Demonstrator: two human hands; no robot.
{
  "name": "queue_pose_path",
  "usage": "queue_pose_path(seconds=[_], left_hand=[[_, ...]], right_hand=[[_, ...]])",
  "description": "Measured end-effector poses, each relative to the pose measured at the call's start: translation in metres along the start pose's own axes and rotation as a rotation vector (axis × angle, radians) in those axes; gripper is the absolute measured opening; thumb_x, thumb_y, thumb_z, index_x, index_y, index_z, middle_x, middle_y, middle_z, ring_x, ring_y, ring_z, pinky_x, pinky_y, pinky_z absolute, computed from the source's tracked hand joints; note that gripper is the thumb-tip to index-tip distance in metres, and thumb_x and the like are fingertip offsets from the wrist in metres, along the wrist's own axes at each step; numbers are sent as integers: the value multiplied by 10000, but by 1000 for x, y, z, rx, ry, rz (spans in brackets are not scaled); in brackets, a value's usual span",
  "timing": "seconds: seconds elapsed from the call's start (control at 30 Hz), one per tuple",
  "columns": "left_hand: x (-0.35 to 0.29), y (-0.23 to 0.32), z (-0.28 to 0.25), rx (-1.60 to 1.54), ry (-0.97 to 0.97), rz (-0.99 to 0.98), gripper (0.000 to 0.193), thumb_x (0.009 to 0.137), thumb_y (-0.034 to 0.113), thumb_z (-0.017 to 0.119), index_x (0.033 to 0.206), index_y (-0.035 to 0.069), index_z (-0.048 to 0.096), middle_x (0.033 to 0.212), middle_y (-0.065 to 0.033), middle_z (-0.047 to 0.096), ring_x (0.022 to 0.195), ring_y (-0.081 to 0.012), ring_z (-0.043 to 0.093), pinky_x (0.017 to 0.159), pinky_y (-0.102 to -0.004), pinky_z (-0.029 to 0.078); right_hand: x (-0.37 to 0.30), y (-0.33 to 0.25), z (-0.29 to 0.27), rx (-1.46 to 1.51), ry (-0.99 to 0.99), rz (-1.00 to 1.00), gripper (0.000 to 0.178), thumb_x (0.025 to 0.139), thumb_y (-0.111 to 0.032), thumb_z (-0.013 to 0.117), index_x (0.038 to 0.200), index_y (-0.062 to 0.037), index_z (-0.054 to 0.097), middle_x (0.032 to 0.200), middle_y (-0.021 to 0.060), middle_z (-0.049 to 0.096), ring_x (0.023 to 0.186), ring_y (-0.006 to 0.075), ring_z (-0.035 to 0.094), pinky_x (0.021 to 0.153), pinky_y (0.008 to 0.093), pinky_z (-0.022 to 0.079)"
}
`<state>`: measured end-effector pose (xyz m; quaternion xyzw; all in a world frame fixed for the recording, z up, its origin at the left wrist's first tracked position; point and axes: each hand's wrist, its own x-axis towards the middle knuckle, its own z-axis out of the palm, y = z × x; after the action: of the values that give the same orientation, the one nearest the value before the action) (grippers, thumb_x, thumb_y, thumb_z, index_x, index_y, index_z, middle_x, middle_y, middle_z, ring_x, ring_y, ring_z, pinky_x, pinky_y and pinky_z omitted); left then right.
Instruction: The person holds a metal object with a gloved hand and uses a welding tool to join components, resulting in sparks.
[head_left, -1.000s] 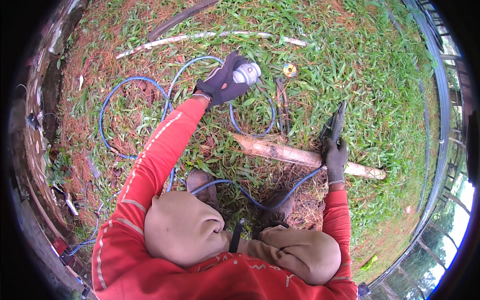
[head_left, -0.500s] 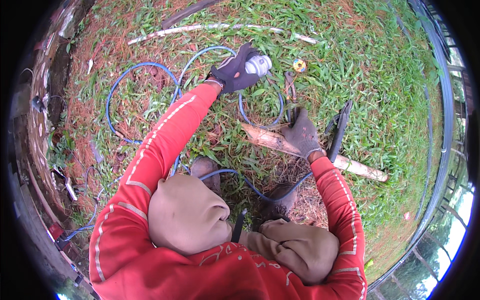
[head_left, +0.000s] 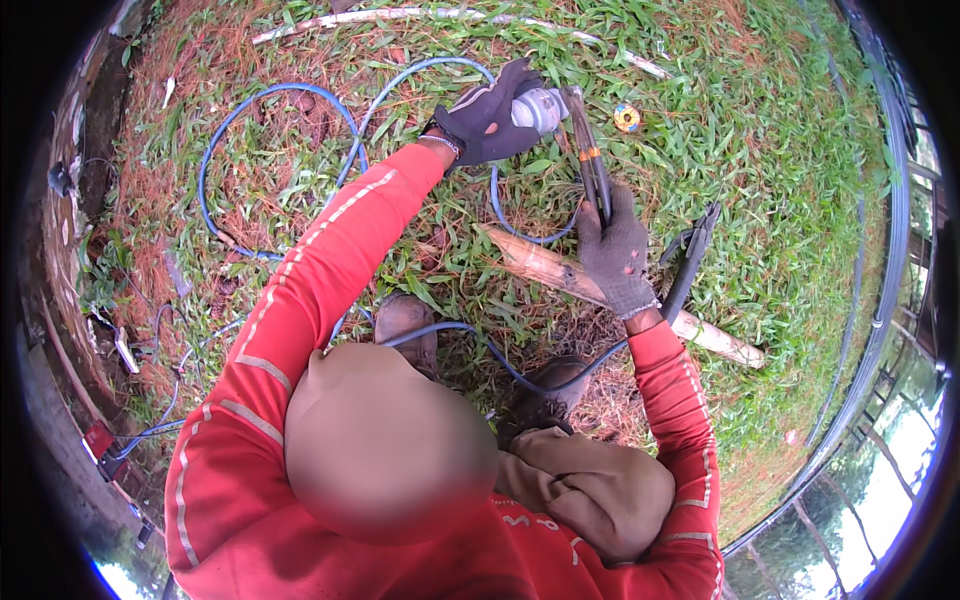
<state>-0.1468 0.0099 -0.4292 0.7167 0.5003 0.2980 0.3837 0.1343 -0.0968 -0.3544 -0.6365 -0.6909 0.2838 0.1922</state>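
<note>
In a dark glove, my left hand [head_left: 488, 122] is closed around a pale grey, round fitting [head_left: 541, 110] that looks like a pipe part. Pliers [head_left: 592, 165] with long dark handles and orange bands are in my gloved right hand [head_left: 615, 255]. Their jaws meet the right end of the fitting; whether they grip it I cannot tell. Below the right hand a pointed wooden stake [head_left: 540, 265] lies on the grass. Beside that hand rests a black long-handled tool [head_left: 690, 260], partly behind my wrist.
A thin blue hose [head_left: 213, 165] loops over the grass and passes near my boots [head_left: 405, 320]. To the right of the fitting lies a small yellow roll [head_left: 627, 118]. A long pale stick [head_left: 440, 14] lies at the far side, and dark pipes [head_left: 893, 220] run along the right.
My right hand has lifted the pliers off the grass and brought their jaws up to the fitting. The left hand, still holding the fitting, has shifted slightly right and up in view.
</note>
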Motion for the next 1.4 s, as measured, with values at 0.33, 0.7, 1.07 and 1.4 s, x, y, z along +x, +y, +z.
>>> queue_pose_path(seconds=[0.33,0.7,1.07,1.4], left_hand=[[0,-9,1,7,36,45,1044,918,308,884,1703,5,266,1613,-258,599,1443,-414,647,1210,-472,523],[-11,7,-10,-180,-69,184,1113,937,142,878,1775,40,152,1663,-232,555,1499,-333,606,1225,-447,518],[-76,184,0,277,14,680,982,853,162,946,1684,11,446,1597,-293,631,1289,-479,743,1021,-508,634],[-104,234,-10,4,-247,434,1225,915,161,903,1788,10,57,1784,-296,334,1639,-420,427,1319,-529,398]], right_hand=[[3,7,-8,-32,-152,-76,319,1084,-270,646,1349,-97,601,886,280,740,833,541,739,699,611,583],[-37,68,-19,26,12,124,430,1038,-286,714,1368,-40,589,839,273,731,810,521,752,717,596,586],[-33,-51,-80,543,229,-38,440,1157,-246,617,1483,50,599,1397,310,657,1263,400,710,1059,500,567],[-53,-66,-106,1207,145,-170,546,1193,-207,542,1660,-20,331,1592,242,559,1491,387,619,1212,463,509]])
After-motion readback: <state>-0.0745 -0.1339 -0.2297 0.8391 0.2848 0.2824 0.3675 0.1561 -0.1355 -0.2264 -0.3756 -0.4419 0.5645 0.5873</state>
